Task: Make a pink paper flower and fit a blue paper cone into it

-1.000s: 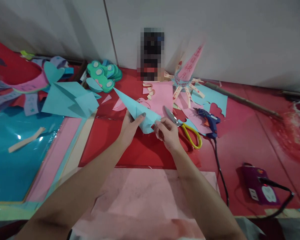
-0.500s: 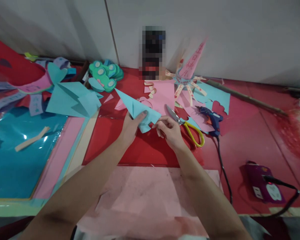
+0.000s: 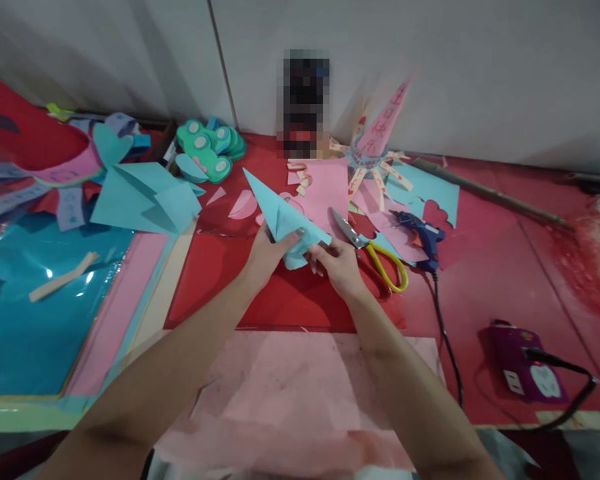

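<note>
Front edge: A pale pink sheet (image 3: 300, 387) lies between the person's forearms, with a purple power box (image 3: 527, 373) well off to the right.
Red sheet: It spreads (image 3: 290, 310) beneath the hands; to its left, a beige strip (image 3: 63, 277) rests on a glossy blue cover (image 3: 35, 333).
Left hand: It (image 3: 267, 259) grips a light-blue paper cone (image 3: 284, 219), thumb pressed on top, other fingers mostly hidden.
Right hand: Its bent fingers (image 3: 341, 265) meet the cone's wide edge; whether they pinch it, one cannot tell.
Paper cone: Held above the red sheet, it tilts, tip pointing up and left.
Cutting tools' corner: Yellow-handled scissors (image 3: 363, 244) lie just right of the right hand, a blue glue gun (image 3: 420, 233) beyond them.
Back row: Green cutouts (image 3: 203, 143) sit left; a lettered pink cone (image 3: 380, 130) stands right, near the pale wall (image 3: 480, 80).
</note>
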The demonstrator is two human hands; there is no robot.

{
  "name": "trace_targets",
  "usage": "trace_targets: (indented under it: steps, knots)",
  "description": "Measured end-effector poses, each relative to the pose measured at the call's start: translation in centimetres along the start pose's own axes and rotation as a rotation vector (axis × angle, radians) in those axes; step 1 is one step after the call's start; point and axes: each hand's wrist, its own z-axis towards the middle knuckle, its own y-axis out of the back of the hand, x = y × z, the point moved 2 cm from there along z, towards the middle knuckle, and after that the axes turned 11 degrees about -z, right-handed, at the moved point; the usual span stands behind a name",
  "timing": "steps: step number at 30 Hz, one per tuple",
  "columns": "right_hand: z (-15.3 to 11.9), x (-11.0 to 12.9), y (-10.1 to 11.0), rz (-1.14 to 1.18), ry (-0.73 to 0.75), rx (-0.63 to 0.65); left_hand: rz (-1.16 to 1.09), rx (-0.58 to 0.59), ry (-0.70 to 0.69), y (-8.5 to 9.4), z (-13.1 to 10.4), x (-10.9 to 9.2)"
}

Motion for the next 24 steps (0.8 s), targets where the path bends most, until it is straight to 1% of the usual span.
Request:
trace_targets:
  steps: [5,12,19,24]
  knots:
    - [-0.1,-0.11,-0.04,-0.024,0.009,-0.007,0.052,-0.043,0.037,-0.13,-0.24,-0.18]
    - [-0.01,0.02,-0.1,0.006,0.005,0.002,0.052,-0.063,0.062,-0.33,-0.33,-0.43]
    - [-0.04,0.18,-0.19,-0.003,-0.005,-0.023,0.056,-0.057,0.07,-0.32,-0.42,-0.43]
    - [-0.08,0.18,-0.13,0.001,-0.007,-0.039,-0.014,-0.029,0.039,-0.31,-0.22,-0.29]
